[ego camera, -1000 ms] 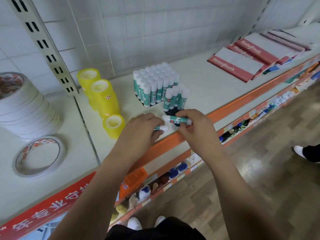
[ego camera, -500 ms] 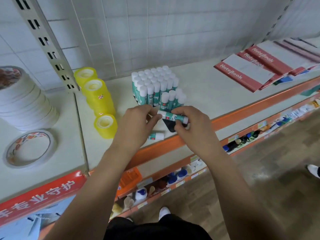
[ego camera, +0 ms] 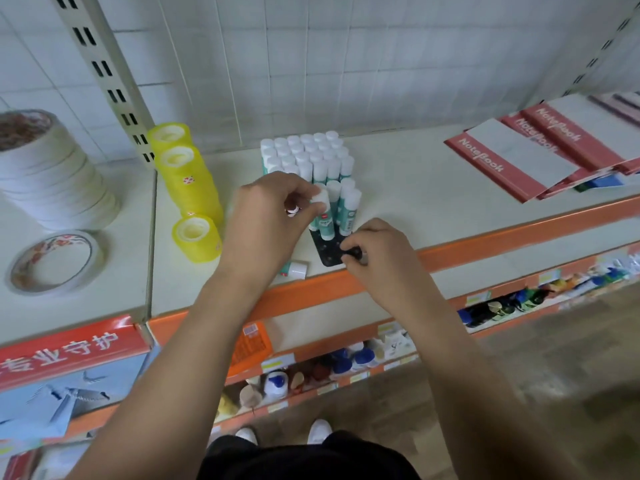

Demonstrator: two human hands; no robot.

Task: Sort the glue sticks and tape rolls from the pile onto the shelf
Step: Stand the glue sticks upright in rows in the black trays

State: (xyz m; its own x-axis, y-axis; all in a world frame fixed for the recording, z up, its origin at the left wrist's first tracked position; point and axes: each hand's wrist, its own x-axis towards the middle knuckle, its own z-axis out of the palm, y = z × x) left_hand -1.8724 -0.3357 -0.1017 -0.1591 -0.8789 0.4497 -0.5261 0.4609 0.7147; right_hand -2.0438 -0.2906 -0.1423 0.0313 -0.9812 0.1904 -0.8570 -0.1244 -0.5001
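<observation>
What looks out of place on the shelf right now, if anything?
One loose glue stick lies on its side by the shelf's orange front edge, below the left hand, which pinches another glue stick by its cap. The rest stand upright in a block on the black tray. Nothing looks spilled or damaged.

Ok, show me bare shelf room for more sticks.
Bare shelf lies between the glue stick block and the notebooks. Crowded left and front: yellow tape rolls, a loose glue stick, left hand holding a stick, right hand pinching the black tray.
</observation>
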